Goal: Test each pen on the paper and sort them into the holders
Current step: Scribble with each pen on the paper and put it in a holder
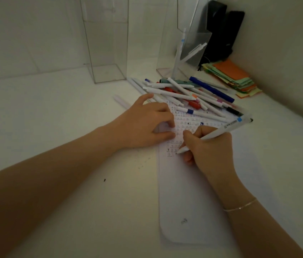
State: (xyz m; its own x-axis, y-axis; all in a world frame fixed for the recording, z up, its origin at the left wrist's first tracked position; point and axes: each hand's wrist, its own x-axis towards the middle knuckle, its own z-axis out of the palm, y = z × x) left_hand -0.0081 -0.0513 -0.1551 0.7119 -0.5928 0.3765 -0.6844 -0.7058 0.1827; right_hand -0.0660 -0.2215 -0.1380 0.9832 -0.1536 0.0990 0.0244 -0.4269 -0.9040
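My right grip [209,146] pinches white pen [219,132], tip on paper [184,192] to test ink; left grip [143,123], fingers curled, presses paper steady. Untested pile [187,95] near holders [107,43].

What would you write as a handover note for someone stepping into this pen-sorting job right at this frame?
Right hand: grips a white pen, tip on the paper, mid-test.
Left hand: fingers curled, pressing the paper's top part to steady it.
Pile of untested pens: lies across the paper's far end; one pale pen lies apart, beyond the left hand.
Holders: right clear holder has two white pens; left clear holder looks empty.
Done: many small test marks on the paper, two pens sorted.
Left: finish this test, drop the pen in a holder, then work through the pile.
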